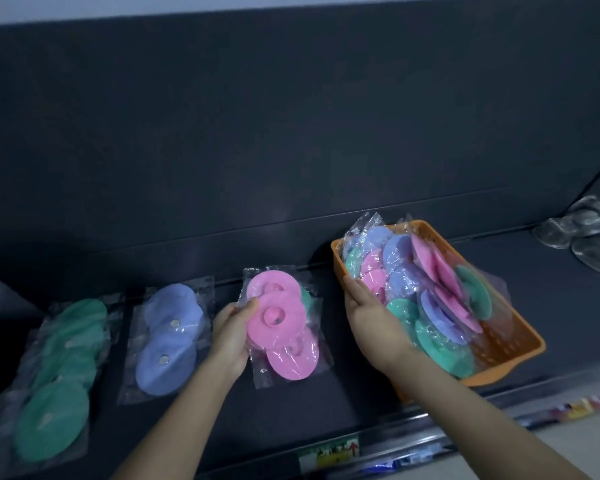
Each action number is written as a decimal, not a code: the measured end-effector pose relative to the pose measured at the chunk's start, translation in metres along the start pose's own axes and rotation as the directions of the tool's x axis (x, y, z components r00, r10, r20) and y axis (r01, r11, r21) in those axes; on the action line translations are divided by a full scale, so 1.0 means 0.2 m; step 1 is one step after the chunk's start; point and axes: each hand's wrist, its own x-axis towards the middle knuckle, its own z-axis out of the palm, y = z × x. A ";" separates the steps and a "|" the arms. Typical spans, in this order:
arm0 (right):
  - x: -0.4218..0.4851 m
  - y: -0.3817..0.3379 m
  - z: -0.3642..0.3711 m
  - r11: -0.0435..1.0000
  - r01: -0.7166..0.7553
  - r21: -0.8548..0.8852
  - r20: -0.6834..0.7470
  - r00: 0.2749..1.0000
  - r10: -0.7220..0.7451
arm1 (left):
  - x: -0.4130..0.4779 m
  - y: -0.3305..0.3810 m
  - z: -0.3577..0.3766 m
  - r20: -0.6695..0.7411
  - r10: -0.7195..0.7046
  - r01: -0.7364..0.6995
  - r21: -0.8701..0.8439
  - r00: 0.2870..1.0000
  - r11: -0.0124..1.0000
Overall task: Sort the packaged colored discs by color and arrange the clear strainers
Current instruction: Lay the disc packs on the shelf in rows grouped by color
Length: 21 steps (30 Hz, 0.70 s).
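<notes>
**Head view.** My left hand (231, 341) grips the top pink packaged disc (276, 318), thumb above and fingers curled beneath. The pink pile's long axis runs away from me. Left of these fingers lie the blue row (168, 341) and, farther left, the green row (59, 375), both aligned the same way on the shelf (326, 420). My right hand (371, 317) rests, fingers straight and together, on the mixed discs (440, 306) in the orange basket (510, 351). The basket's long axis slants from far-left to near-right. The clear strainers (575, 230) sit beyond these fingers, well to the right.
</notes>
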 end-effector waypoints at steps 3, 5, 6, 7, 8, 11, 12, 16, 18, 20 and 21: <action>0.01 0.10 -0.06 0.986 0.057 -0.155 -0.130 0.988 -0.077 | 0.01 -0.02 0.02 0.040 0.017 -0.022 0.125 0.999 0.992; 0.00 0.09 -0.16 0.989 0.013 -0.148 -0.313 0.948 -0.059 | 0.00 -0.01 0.03 0.112 0.045 -0.072 0.258 0.993 0.963; 0.00 0.11 -0.19 0.975 0.017 -0.224 -0.228 0.971 -0.069 | 0.00 -0.01 0.03 0.145 0.061 -0.109 0.352 0.988 0.930; 0.02 0.17 -0.20 0.935 0.006 -0.354 -0.157 0.985 -0.066 | 0.00 -0.01 0.03 0.159 0.094 -0.158 0.465 0.983 0.871; 0.02 0.19 -0.22 0.901 0.042 -0.431 -0.078 0.993 -0.083 | -0.01 -0.01 0.03 0.166 0.149 -0.219 0.584 0.975 0.782; 0.01 0.19 -0.23 0.835 0.037 -0.548 -0.108 0.988 -0.115 | -0.03 0.00 0.02 0.347 0.428 -0.500 0.803 0.834 0.325; 0.00 0.18 -0.21 0.831 0.072 -0.552 -0.139 0.974 -0.178 | -0.04 0.00 0.01 0.469 0.464 -0.591 0.791 0.751 0.156; -0.08 0.09 -0.09 0.891 0.228 -0.392 -0.119 0.948 -0.295 | -0.06 -0.04 -0.04 0.721 0.142 -0.733 0.678 0.678 0.054; -0.12 0.04 -0.02 0.934 0.249 -0.255 -0.056 0.961 -0.272 | -0.07 -0.06 -0.04 0.708 0.049 -0.706 0.706 0.704 -0.048; -0.15 0.01 0.04 0.970 0.220 -0.100 -0.031 0.974 -0.224 | -0.08 -0.07 -0.04 0.707 0.148 -0.711 0.703 0.691 -0.041; -0.16 0.00 0.05 0.979 0.201 -0.032 -0.033 0.979 -0.202 | -0.08 -0.07 -0.03 0.705 0.238 -0.727 0.687 0.668 0.003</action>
